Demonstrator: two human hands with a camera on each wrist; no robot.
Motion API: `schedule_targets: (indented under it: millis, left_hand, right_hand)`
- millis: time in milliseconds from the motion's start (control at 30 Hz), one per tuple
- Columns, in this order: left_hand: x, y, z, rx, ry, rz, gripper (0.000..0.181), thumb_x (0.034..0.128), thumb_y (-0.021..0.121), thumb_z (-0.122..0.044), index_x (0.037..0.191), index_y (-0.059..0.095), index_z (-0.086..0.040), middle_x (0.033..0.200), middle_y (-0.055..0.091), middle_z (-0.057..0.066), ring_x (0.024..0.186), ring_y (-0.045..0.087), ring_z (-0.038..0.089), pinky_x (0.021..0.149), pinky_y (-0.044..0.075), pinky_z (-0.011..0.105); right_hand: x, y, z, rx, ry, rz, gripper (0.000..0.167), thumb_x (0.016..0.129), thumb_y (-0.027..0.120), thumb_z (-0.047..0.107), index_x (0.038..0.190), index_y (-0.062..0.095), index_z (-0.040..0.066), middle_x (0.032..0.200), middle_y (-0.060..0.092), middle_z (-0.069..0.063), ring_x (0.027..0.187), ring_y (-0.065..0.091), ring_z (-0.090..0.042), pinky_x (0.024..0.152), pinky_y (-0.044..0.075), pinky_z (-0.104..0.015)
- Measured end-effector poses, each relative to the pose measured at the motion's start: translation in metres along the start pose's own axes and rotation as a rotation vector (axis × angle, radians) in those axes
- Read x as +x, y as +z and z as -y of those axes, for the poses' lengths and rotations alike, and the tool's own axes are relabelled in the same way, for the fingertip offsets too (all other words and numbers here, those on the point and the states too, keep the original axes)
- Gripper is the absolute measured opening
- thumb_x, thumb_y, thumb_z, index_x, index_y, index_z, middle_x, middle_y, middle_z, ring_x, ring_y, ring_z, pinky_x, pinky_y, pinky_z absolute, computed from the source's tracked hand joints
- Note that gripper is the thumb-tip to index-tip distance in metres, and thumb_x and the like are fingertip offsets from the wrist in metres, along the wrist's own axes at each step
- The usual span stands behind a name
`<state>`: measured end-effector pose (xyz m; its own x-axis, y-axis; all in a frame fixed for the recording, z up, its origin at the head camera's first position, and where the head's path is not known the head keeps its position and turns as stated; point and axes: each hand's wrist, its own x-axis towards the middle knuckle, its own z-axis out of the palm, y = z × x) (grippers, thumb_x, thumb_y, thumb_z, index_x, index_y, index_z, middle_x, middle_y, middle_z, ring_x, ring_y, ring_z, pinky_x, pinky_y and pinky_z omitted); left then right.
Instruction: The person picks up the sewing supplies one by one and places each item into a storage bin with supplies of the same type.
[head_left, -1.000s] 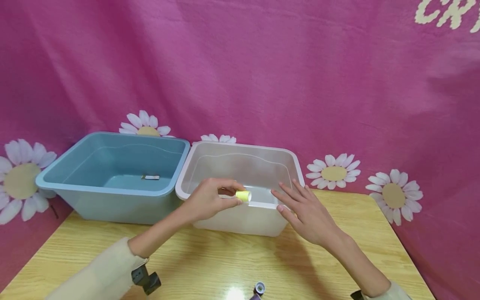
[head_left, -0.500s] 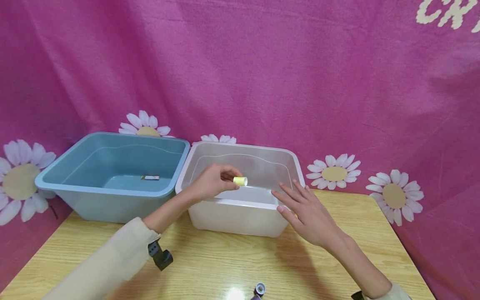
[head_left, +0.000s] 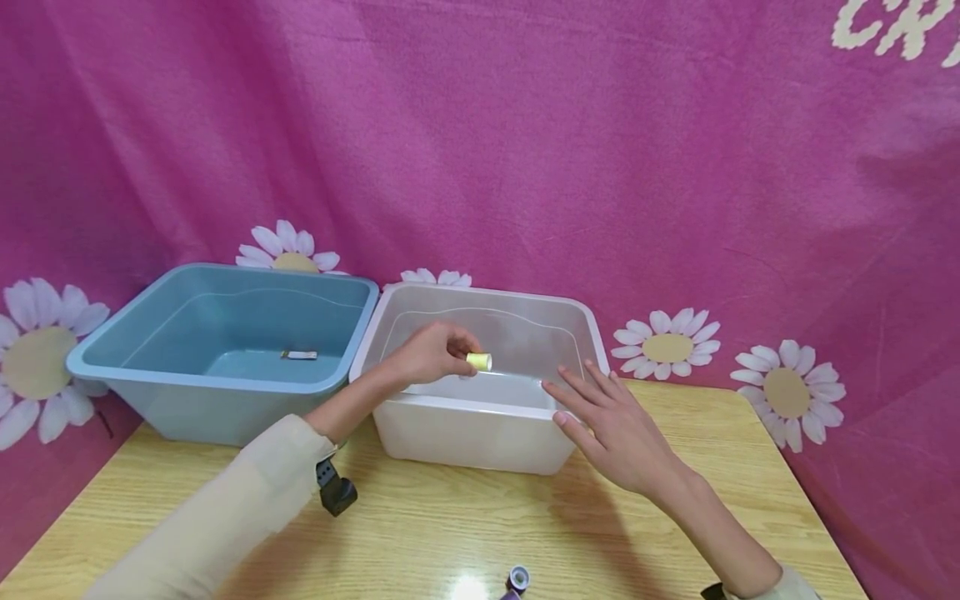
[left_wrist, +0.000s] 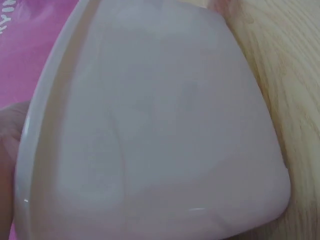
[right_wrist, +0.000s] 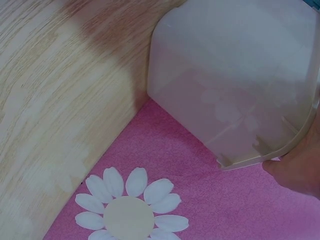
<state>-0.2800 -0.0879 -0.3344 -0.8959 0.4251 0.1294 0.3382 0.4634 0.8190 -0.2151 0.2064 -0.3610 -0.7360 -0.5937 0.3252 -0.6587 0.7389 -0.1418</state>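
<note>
My left hand (head_left: 429, 354) pinches a small yellow cylinder (head_left: 479, 362) with a pale end, its kind too small to tell. Hand and cylinder are above the inside of a whitish plastic tub (head_left: 468, 437). On the tub's front right corner lies my right hand (head_left: 622, 433), its fingers extended over the rim. In the left wrist view the tub's outer wall (left_wrist: 165, 120) fills most of the frame, and only a sliver of the left hand (left_wrist: 9, 145) shows. Part of the right hand (right_wrist: 300, 165) appears by the tub's rim in the right wrist view.
A blue tub (head_left: 247, 412) stands against the left side of the white one, with a small white-and-brown strip (head_left: 300, 355) on its floor. Small dark purple items (head_left: 517, 579) lie at the wooden table's (head_left: 420, 533) near edge. A magenta flowered cloth (head_left: 480, 167) hangs behind.
My left hand has moved forward from the front rim to over the white tub's inside, carrying the yellow cylinder. The right hand has stayed in place.
</note>
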Motion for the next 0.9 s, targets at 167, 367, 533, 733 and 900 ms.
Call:
schedule_targets:
  millis: [167,367,533,733,900]
  left_hand:
    - [0.003,-0.001,0.005,0.035,-0.038,0.041,0.017,0.0828,0.075,0.006,0.099,0.072,0.005,0.089,0.073,0.008,0.083,0.066,0.017,0.078,0.052,0.026]
    - [0.01,0.0,0.01,0.092,-0.088,0.071,0.014,0.0829,0.076,0.004,0.097,0.073,0.001,0.089,0.072,0.006,0.086,0.065,0.018,0.08,0.052,0.029]
    - [0.017,0.001,0.013,0.176,-0.093,0.095,0.014,0.0809,0.077,0.002,0.094,0.074,0.001,0.086,0.071,0.006,0.084,0.065,0.018,0.079,0.051,0.028]
    - [0.021,0.002,0.016,0.243,-0.13,0.111,0.015,0.081,0.078,0.001,0.096,0.074,0.002,0.087,0.07,0.008,0.085,0.064,0.02,0.078,0.051,0.028]
    - [0.021,0.003,0.016,0.273,-0.138,0.129,0.015,0.0815,0.078,0.001,0.096,0.074,0.002,0.087,0.07,0.008,0.085,0.063,0.02,0.079,0.051,0.028]
  right_hand:
    - [0.0,0.0,0.0,-0.001,0.002,-0.001,0.045,0.106,0.046,0.037,0.148,0.051,0.021,0.156,0.04,-0.006,0.148,0.02,-0.036,0.117,0.015,-0.053]
    - [0.0,0.0,0.0,0.0,0.0,-0.008,0.045,0.106,0.045,0.036,0.148,0.051,0.02,0.156,0.04,-0.005,0.148,0.02,-0.036,0.117,0.016,-0.054]
    - [-0.001,0.0,0.001,0.003,0.002,-0.007,0.045,0.106,0.045,0.036,0.148,0.051,0.021,0.156,0.04,-0.005,0.148,0.02,-0.036,0.117,0.016,-0.053]
    - [0.0,0.001,0.002,-0.005,0.004,-0.002,0.045,0.106,0.045,0.037,0.148,0.051,0.021,0.155,0.04,-0.005,0.148,0.02,-0.036,0.117,0.015,-0.053]
    - [-0.001,0.0,0.002,-0.009,0.005,-0.003,0.045,0.107,0.045,0.036,0.148,0.051,0.021,0.155,0.041,-0.007,0.148,0.02,-0.037,0.117,0.015,-0.053]
